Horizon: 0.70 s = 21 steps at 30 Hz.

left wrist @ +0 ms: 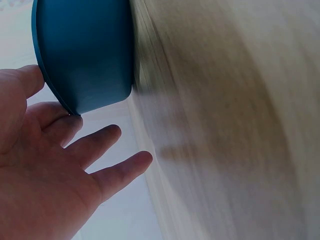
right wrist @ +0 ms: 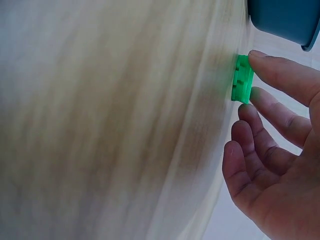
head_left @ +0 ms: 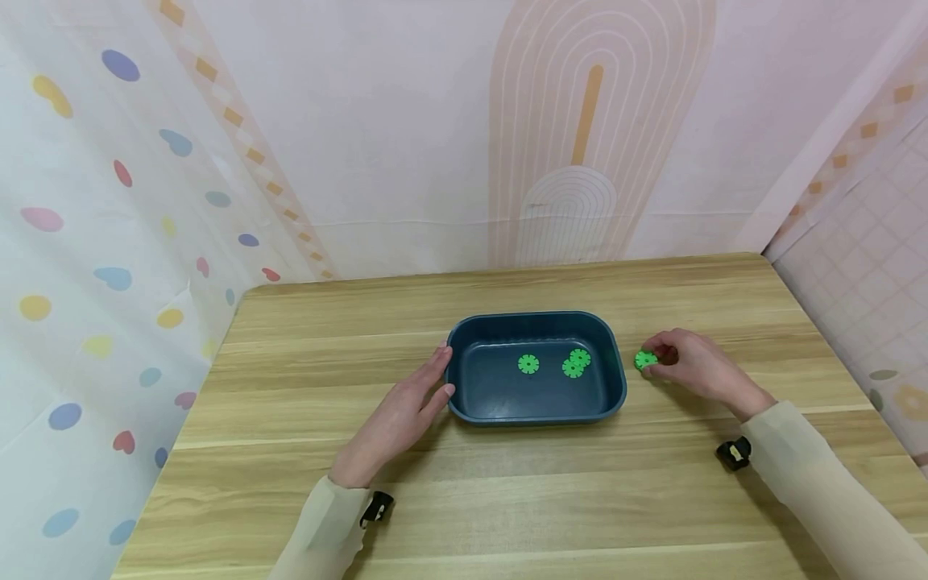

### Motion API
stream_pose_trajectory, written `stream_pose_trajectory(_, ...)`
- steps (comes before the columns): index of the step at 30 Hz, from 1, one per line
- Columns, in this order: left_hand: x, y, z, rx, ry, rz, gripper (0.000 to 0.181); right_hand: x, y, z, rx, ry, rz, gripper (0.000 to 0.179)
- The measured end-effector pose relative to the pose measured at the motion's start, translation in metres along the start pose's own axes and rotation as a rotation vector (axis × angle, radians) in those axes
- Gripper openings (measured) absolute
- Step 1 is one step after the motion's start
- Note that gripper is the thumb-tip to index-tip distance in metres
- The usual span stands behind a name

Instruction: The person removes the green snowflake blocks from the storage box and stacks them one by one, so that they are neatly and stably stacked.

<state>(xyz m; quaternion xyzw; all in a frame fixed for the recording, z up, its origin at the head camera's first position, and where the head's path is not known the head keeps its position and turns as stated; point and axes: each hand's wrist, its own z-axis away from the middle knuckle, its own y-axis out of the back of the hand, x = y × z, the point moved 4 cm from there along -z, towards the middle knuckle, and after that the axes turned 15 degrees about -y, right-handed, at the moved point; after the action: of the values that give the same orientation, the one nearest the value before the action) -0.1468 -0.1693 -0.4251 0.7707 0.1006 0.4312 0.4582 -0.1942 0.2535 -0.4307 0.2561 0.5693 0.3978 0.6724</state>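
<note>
A dark blue rectangular tub (head_left: 464,415) stands on the wooden table. Against its left end rests my left hand (head_left: 395,415), thumb and fingertips touching the rim, fingers fairly straight; the left wrist view shows the outer fingers spread clear of the tub wall (left wrist: 87,55). Just right of the tub, my right hand (head_left: 692,366) pinches green notched discs (head_left: 644,360) between thumb and fingers, close over the table. In the right wrist view these discs (right wrist: 242,80) look stacked, edge-on. Inside the tub lie a single green notched disc (head_left: 528,364) and two overlapping ones (head_left: 573,368).
The wooden table (head_left: 290,419) reaches back to a patterned cloth backdrop (head_left: 384,145). More cloth hangs at the left and right sides. Each sleeve cuff has a small black device (head_left: 734,453) near it.
</note>
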Motion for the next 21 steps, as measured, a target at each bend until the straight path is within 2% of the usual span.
stream_pose_trajectory(14,-0.0007,-0.001,-0.0003,-0.001,0.004,0.004,0.06,0.0016,-0.0006,0.0007,-0.002,0.003,-0.008,0.026)
stream_pose_trajectory(21,-0.0007,-0.0008,-0.0005,0.0,-0.003,0.008,0.06,-0.0007,0.0011,0.0027,0.004,0.008,-0.009,0.032)
